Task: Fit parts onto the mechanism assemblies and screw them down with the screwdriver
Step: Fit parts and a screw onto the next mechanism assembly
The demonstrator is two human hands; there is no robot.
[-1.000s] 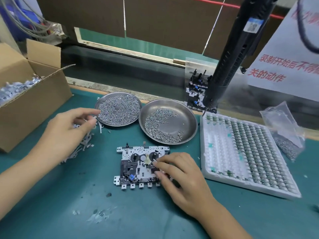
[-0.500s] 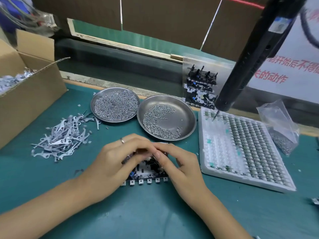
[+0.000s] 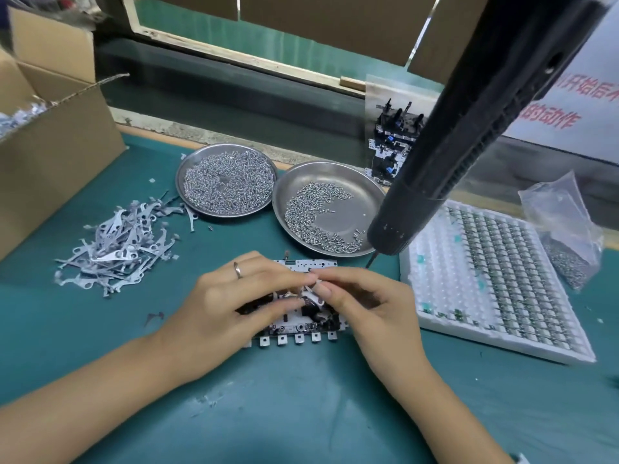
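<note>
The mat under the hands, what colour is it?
The mat is dark teal green, plain with a few pale scuff marks. The head view, the only one, shows it.

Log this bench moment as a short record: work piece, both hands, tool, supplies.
work piece: mechanism assembly flat on the green mat, partly covered by both hands
part being fitted: small metal lever over the assembly, between the fingertips
left hand: rests on the assembly, fingers at the lever
right hand: fingers pinch the lever
tool: screwdriver hangs above, unheld
supplies: lever pile at left; two screw dishes behind; white tray at right
</note>
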